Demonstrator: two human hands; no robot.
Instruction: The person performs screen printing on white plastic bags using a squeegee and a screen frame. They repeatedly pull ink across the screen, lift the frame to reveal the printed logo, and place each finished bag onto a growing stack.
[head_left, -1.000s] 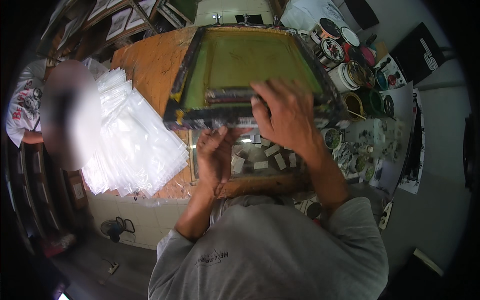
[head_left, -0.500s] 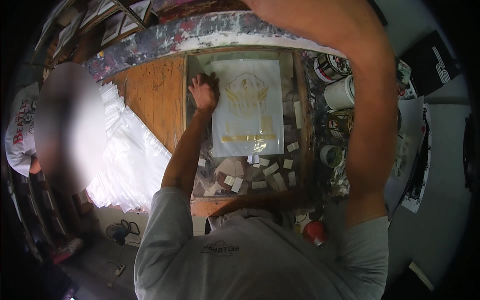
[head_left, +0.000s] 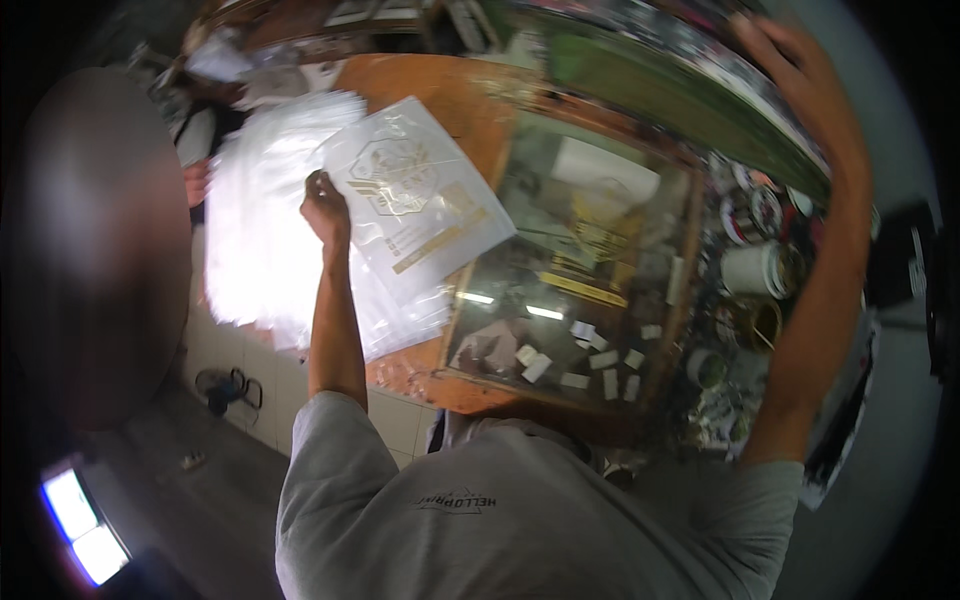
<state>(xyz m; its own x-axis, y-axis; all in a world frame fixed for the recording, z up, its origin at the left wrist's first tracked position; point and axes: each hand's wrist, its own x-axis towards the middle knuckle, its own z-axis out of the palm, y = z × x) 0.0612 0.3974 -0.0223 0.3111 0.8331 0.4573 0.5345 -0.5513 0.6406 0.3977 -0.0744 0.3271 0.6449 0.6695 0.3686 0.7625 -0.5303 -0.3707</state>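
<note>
My left hand [head_left: 326,208] is closed on the left edge of a printed clear plastic bag [head_left: 405,185], which bears a gold emblem and bars. The bag lies tilted over a thick fanned stack of white, glossy plastic bags [head_left: 270,220]. Up at the far right, my right hand [head_left: 785,50] has its fingers stretched out along the upper side of a raised greenish screen frame [head_left: 650,90]; motion blurs the contact. Below that frame is a glass-topped board [head_left: 510,270] with a yellow-gold patterned patch and a pale sheet at its far end.
Several small white pieces [head_left: 600,360] are scattered on the near part of the glass. Paint tins and tubs [head_left: 750,268] crowd its right side. Orange wooden table surface [head_left: 440,95] shows beyond the bags. Another person's hand [head_left: 196,183] is left of the stack. A fan [head_left: 225,390] stands below.
My left hand has carried the printed bag from the glass leftward onto the stack. My right hand has come into view at the upper right. The view has turned and shifted left.
</note>
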